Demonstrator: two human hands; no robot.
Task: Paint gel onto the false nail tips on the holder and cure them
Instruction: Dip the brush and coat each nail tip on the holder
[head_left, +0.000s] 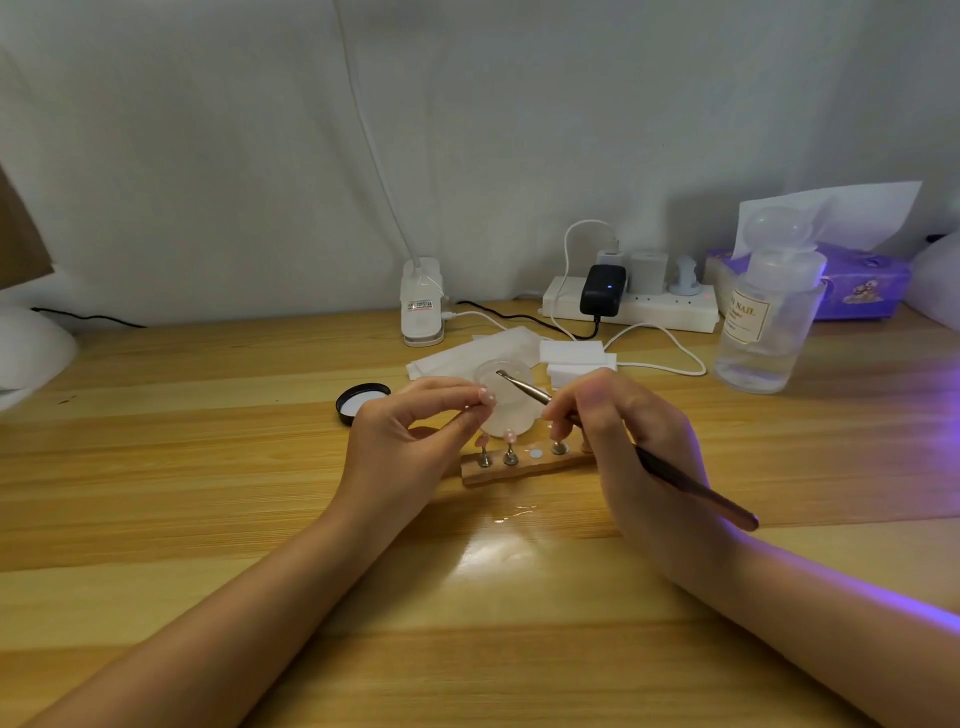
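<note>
- A single nail tip (487, 396) on its small stand is pinched between the thumb and fingers of the left hand (410, 441) and is held just above the wooden holder (524, 465).
- A slim brush (623, 441) is gripped pen-fashion in the fingers of the right hand (628, 441); its flat head is dipped over the open gel jar (501, 400).
- For this step, judged from the pose, only a small bead of gel should be lifted, and the tip should be kept level and steady while thin strokes are laid from base to free edge.
- On the holder, two pink tips are seen standing at the left, a bare white disc marks the vacated place, and another stand is seen to its right.
- The jar appears to hold clear or pale gel; its black lid (362, 401) lies inner side up on the counter (208, 467) just beside it.
- A clear pump bottle (763, 322) at the right is seen to be partly filled with colourless liquid.
- A violet glow is cast across the counter from the right; its source cannot be told.
</note>
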